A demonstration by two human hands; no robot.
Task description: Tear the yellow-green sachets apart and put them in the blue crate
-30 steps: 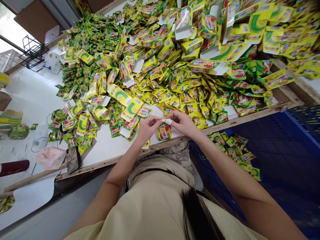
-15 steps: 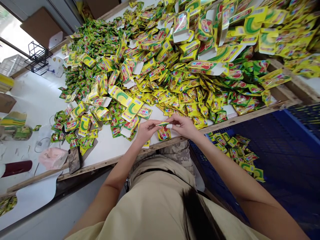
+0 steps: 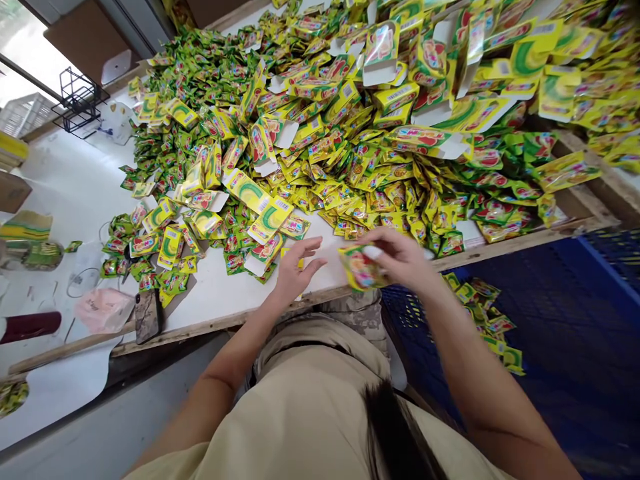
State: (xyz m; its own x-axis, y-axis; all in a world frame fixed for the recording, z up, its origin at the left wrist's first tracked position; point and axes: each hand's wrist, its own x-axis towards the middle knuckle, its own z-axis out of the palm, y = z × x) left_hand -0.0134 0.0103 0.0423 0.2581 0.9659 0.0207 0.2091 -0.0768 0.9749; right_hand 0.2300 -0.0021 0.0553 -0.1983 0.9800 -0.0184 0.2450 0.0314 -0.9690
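Observation:
My right hand pinches a small yellow-and-green packet with red fruit printed on it, just above the table's front edge. Motion blurs both the hand and the packet slightly. A white wrap covers the tip of my right thumb. To the left, my left hand is open over the white table top, fingers spread and nothing in them. Part of a yellow packet lies beneath its fingers. Close by are yellow-and-green cartons with open flaps and a heap of small yellow sachets.
A blue crate with several yellow packets stands below the table at right. A wooden rim borders the table. On the left are a phone, a pink plastic bag, a dark red cylinder and a black wire rack.
My hands have come apart. The packet, earlier held between both hands, has moved right and up off the table in my right hand. My left hand has let go and opened.

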